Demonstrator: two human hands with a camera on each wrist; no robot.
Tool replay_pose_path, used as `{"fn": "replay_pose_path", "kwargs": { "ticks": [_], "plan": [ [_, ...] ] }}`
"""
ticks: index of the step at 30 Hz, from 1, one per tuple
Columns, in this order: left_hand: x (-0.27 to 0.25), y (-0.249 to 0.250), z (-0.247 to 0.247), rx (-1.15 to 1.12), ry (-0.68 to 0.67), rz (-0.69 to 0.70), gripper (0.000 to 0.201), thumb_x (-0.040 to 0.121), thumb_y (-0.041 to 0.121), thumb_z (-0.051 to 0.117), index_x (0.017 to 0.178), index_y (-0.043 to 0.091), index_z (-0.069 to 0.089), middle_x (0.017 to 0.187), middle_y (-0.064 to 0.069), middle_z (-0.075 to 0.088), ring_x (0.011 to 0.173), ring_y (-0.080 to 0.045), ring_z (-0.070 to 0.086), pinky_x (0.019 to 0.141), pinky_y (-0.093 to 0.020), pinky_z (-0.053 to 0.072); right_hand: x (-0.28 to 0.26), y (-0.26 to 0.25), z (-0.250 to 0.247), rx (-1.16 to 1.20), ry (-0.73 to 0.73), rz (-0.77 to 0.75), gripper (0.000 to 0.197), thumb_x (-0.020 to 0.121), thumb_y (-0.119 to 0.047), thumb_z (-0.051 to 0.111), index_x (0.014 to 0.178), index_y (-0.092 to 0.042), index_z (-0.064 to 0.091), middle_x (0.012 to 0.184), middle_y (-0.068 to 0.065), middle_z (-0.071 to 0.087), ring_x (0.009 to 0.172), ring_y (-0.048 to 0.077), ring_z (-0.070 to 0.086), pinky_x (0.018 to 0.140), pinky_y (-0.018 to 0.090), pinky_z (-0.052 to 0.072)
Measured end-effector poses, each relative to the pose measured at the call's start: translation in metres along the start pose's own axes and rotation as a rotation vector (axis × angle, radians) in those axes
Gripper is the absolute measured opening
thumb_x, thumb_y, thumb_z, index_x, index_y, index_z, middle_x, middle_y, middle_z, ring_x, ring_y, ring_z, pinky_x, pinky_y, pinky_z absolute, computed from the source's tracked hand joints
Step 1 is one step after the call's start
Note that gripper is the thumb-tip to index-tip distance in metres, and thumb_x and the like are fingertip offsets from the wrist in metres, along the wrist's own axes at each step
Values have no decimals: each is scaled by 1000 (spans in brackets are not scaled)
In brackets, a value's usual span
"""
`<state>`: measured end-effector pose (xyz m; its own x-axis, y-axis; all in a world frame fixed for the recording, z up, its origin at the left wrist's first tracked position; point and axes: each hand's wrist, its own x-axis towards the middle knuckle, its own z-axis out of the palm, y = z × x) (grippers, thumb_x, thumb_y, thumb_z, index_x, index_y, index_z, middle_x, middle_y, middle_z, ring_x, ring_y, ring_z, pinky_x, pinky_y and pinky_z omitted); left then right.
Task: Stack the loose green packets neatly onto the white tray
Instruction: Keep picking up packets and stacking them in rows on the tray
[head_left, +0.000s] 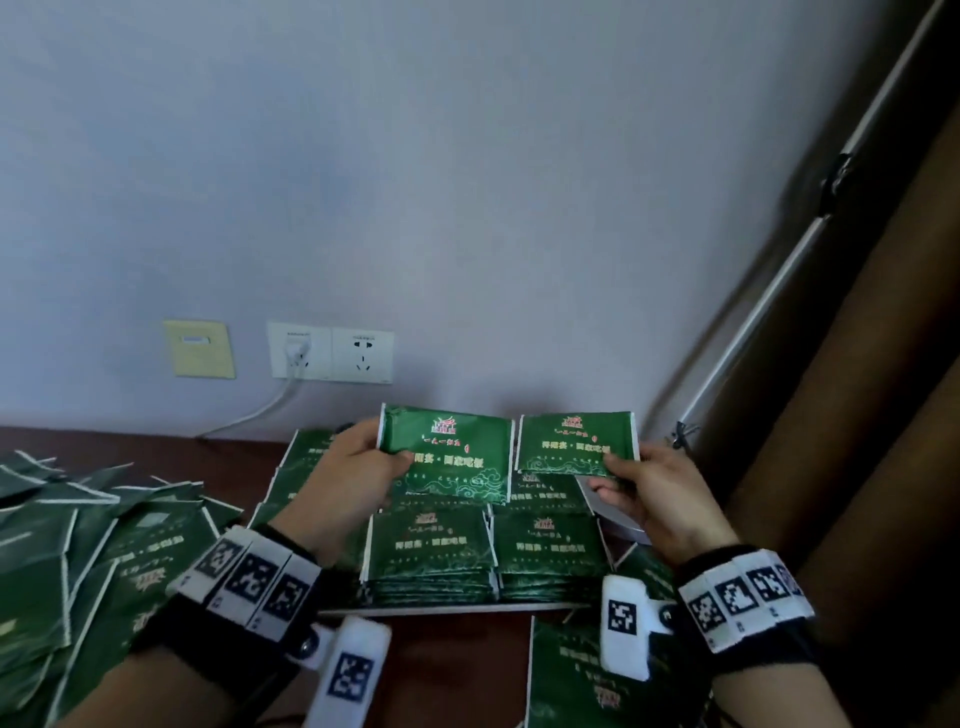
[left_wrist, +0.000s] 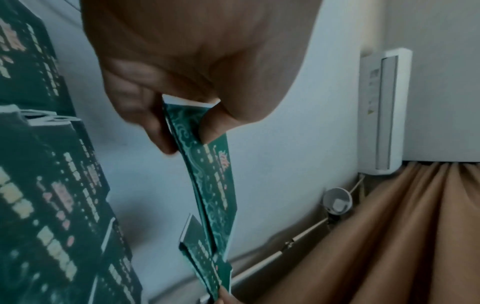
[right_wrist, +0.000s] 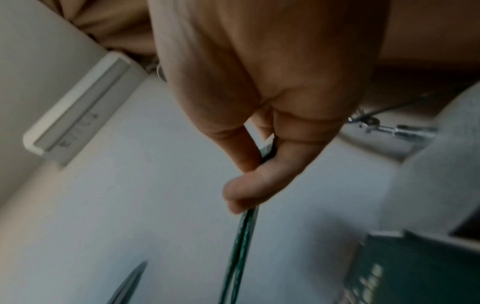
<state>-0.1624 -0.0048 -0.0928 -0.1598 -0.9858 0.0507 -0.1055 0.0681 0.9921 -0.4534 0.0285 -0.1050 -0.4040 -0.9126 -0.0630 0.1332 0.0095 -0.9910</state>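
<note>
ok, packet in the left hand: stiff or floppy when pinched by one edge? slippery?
Probably thin and semi-flexible: held by one edge in the left hand, the packet stays nearly flat, though the left wrist view shows a slight bow. Likely light, since a fingertip pinch carries it. Its surface looks glossy, so stacked packets may slide.

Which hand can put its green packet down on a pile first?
Probably the right hand. Its packet hangs right above the back-right stack on the white tray. The left hand holds its packet higher, over the gap between stacks.
</note>
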Motion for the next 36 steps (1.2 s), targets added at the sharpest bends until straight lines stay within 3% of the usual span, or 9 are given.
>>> {"fn": "replay_pose_path", "kwargs": {
  "ticks": [3, 10, 14, 18, 20, 23, 26, 31, 36],
  "plan": [
    [23, -2, 1, 128, 65, -43, 10, 93, 8, 62, 99, 15, 67, 99, -7, 71, 97, -28, 66, 92, -45, 51, 20, 20, 5, -125, 58, -24, 10, 94, 1, 59, 98, -2, 68, 65, 7, 69, 47, 6, 61, 43, 15, 49],
    [63, -29, 10, 466, 105, -131, 27, 88, 10, 69, 112, 8, 57, 104, -12, 67, 89, -27, 67, 73, -37, 57, 38, 44, 10, -324, 135, 19, 9, 90, 2, 61, 84, -2, 67, 63, 14, 71, 52, 18, 69, 49, 24, 56],
    [68, -29, 10, 737, 111, -125, 39, 84, 18, 74, 113, 8, 51, 109, -11, 63, 96, -27, 63, 84, -40, 57, 36, 46, 7, -619, 167, -69, 13, 84, -20, 75, 76, -11, 70, 54, 3, 68, 44, 12, 61, 51, 23, 48],
    [53, -22, 7, 1118, 56, -122, 62, 79, 42, 72, 128, 13, 48, 129, -13, 54, 113, -32, 56, 97, -42, 50, 30, 39, 2, -759, 135, -54, 25, 80, -36, 79, 78, -13, 71, 86, 7, 75, 78, 21, 69, 72, 29, 56],
    [34, -18, 10, 1234, 33, -55, 69, 81, 50, 69, 138, 19, 45, 139, -14, 42, 125, -35, 48, 105, -46, 44, 25, 32, -2, -798, 119, -25, 46, 80, -43, 78, 108, -8, 71, 113, 11, 71, 101, 25, 67, 86, 30, 54],
    [-7, -3, 27, 1083, -96, 49, 53, 84, 51, 69, 128, 22, 57, 127, -5, 57, 111, -21, 59, 96, -36, 49, 14, 14, -12, -781, 150, -40, 64, 79, -42, 79, 128, -6, 60, 124, 9, 64, 112, 26, 62, 88, 30, 50],
    [-44, 9, 49, 938, -319, 70, 34, 83, 53, 71, 105, 28, 66, 97, 8, 67, 85, -6, 62, 76, -24, 49, 5, 3, -31, -720, 108, -22, 44, 78, -34, 81, 108, -5, 66, 86, 8, 68, 78, 24, 64, 70, 33, 50],
    [-76, -1, 92, 1052, -689, 134, 42, 82, 56, 70, 112, 28, 62, 101, 12, 57, 93, -9, 57, 82, -28, 48, -9, -4, -74, -827, 4, 183, 30, 79, -30, 82, 90, -7, 67, 72, 8, 63, 56, 18, 55, 52, 26, 43],
    [-84, -23, 109, 1076, -944, 48, 74, 73, 54, 80, 131, 32, 39, 116, 7, 49, 106, -15, 49, 94, -36, 45, -11, 6, -98, -1214, -24, 347, 50, 60, -43, 92, 88, -9, 69, 78, 1, 65, 69, 15, 60, 60, 25, 47]
  ]
}}
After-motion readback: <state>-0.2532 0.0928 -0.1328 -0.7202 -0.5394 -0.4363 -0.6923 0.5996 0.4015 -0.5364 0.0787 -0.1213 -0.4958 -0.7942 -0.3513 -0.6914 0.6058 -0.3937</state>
